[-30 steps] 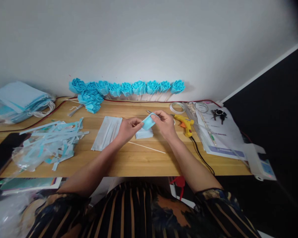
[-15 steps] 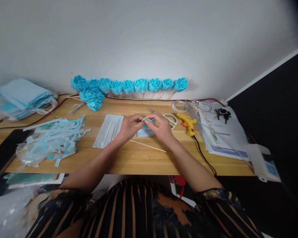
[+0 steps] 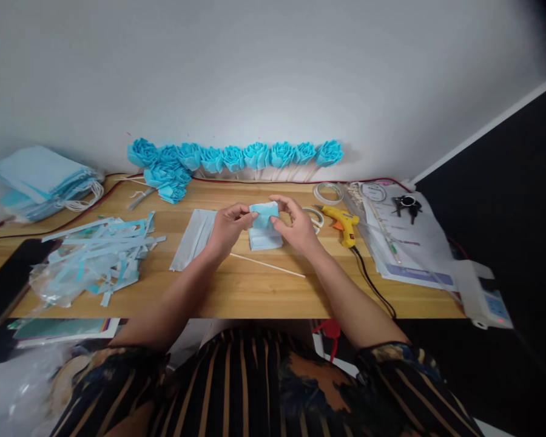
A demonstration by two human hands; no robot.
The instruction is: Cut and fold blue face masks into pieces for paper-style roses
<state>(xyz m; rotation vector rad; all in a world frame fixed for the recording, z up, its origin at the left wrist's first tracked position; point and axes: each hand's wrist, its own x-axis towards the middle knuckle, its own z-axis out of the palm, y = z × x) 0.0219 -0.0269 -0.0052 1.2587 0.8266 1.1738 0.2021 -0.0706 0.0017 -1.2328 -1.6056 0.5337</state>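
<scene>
A blue fabric piece (image 3: 264,213) is being pinched at both sides, just left of the yellow glue gun (image 3: 344,223), with the fingers of the left hand (image 3: 227,228) and right hand (image 3: 296,230) clamped on it. Bunched half a second ago, it is now being held spread flat.

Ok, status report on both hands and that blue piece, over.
Left hand, right hand: both pinching the blue fabric piece by its sides. Small blue stack directly beneath. Thin stick, glue gun nearby, neither touching.
</scene>
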